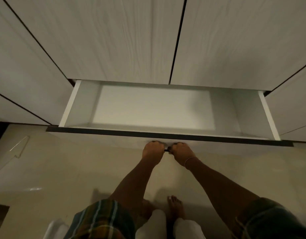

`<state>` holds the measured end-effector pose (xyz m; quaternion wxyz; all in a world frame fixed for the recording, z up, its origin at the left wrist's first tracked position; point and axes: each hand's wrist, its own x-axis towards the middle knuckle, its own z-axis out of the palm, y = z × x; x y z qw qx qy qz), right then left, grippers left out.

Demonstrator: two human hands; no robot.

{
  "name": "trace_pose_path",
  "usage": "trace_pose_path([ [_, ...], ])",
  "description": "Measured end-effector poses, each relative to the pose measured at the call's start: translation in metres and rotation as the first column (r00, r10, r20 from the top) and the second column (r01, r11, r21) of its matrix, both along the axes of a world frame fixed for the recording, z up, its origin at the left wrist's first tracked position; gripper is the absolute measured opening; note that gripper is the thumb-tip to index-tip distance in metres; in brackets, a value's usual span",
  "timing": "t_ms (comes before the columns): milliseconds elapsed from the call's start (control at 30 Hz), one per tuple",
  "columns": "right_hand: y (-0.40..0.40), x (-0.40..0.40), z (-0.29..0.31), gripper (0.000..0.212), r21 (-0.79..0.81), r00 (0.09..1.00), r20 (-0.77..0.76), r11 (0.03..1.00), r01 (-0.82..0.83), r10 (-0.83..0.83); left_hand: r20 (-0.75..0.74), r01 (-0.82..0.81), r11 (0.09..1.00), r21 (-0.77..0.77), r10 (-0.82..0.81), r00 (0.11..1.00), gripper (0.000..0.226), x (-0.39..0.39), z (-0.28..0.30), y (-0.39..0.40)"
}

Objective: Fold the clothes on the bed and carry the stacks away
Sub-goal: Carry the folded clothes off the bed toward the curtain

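The fingers [154, 144] of the left hand [153, 150] are curled tight around a dark handle [166, 150], and those of the right hand [180, 150] are curled around the same handle just beside them, so both fists almost touch in the lower middle of the frame. Only a short dark piece of the handle shows between the two fists. It sits on the front panel of a wide drawer [262, 111], which is pulled out from a wardrobe [114, 40] and fills the middle of the frame. I think the main risk is here: both hands pull at one central point, so a wide, light drawer can twist on its runners and jam, or it can come out too far and drop toward the bare foot [176, 207] below, in the lower middle. A quick push back can also catch the fingers between the front panel and the wardrobe face. The drawer is a shallow rectangular box with smooth, pale walls and a flat pale bottom; its front has a dark top edge. The wardrobe doors in the upper frame are matt, with a fine wood grain and thin dark gaps. The floor [62, 169] is glossy and beige, perhaps slippery for bare feet. The clothes and the bed are not in view; nothing lies in the drawer.
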<state>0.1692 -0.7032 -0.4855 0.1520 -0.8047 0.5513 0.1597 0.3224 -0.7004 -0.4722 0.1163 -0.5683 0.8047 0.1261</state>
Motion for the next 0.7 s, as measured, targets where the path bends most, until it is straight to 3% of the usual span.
trace_pose_path([
  [300, 0.08, 0.008, 0.01, 0.027, 0.056, 0.998, -0.053, 0.998, -0.028, 0.031, -0.01, -0.058, 0.988, 0.146, 0.06, 0.998, 0.026, 0.007, 0.014, 0.081],
  [467, 0.091, 0.014, 0.023, 0.028, 0.114, 0.998, -0.057, 0.993, -0.024, 0.031, -0.098, -0.002, 0.967, 0.255, 0.028, 0.995, 0.031, 0.021, 0.031, 0.094],
  [567, 0.088, 0.021, 0.042, 0.033, 0.198, 0.997, -0.069, 0.98, -0.016, 0.03, -0.126, 0.071, 0.974, 0.217, -0.044, 0.991, 0.027, 0.031, 0.059, 0.09],
  [700, 0.071, 0.038, 0.095, 0.063, 0.423, 0.98, -0.129, 0.902, -0.085, 0.153, -0.04, 0.185, 0.978, 0.092, -0.182, 0.983, 0.033, 0.049, 0.115, 0.08],
])
